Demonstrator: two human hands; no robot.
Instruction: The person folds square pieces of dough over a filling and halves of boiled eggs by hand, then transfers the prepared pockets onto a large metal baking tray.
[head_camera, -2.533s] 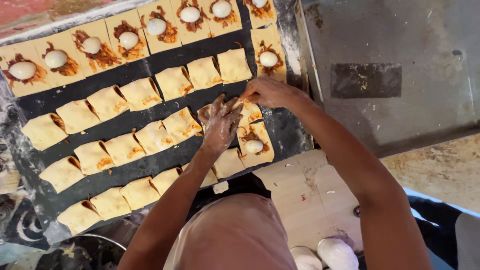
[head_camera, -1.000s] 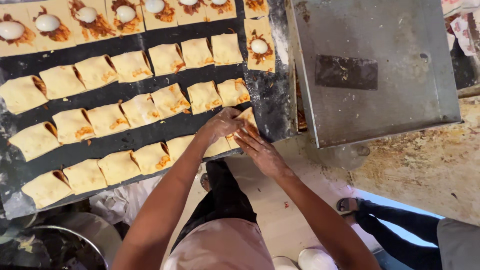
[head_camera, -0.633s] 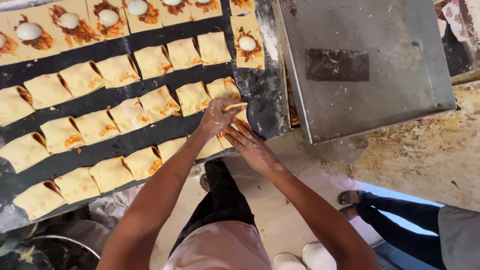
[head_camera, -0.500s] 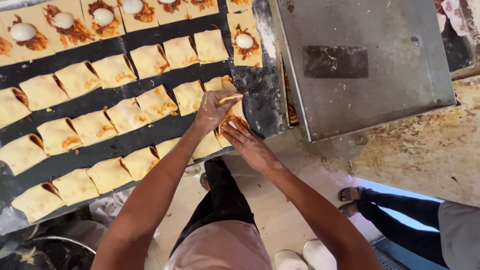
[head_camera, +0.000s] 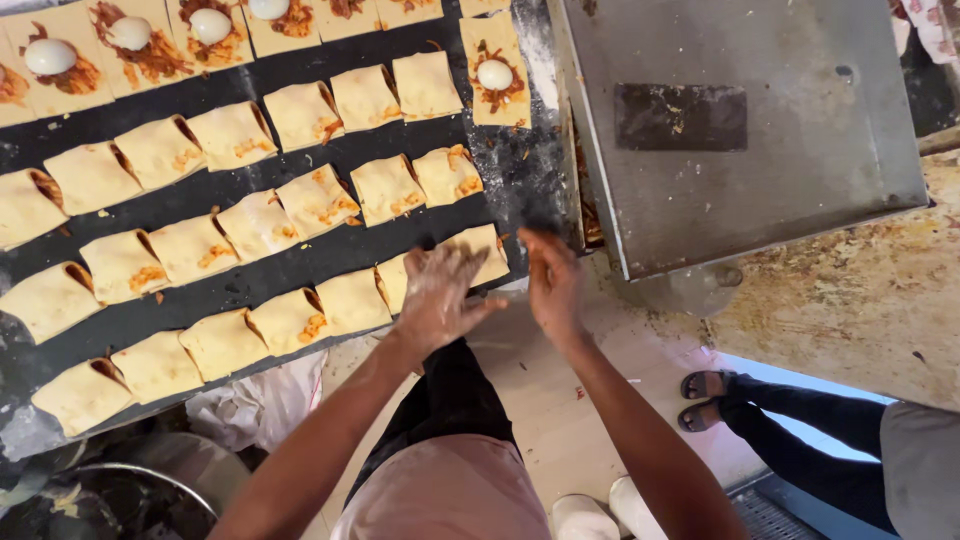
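Head view | left hand (head_camera: 440, 295) fingers over folded pastry (head_camera: 480, 252) | right hand (head_camera: 553, 280) beside

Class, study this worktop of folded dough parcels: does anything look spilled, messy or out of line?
Yes. Orange filling leaks from the open corners of several folded parcels. Crumbs and flour are scattered over the stone counter at the right. Both hands, left hand and right hand, are dusted with flour and hold nothing.

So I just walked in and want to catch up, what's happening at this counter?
A person stands at a dark floured worktop covered in rows of folded pale dough parcels. Both hands are empty: the floury left hand hovers over the nearest parcel, the right hand beside it. Open dough squares topped with filling and boiled eggs sit unfolded.
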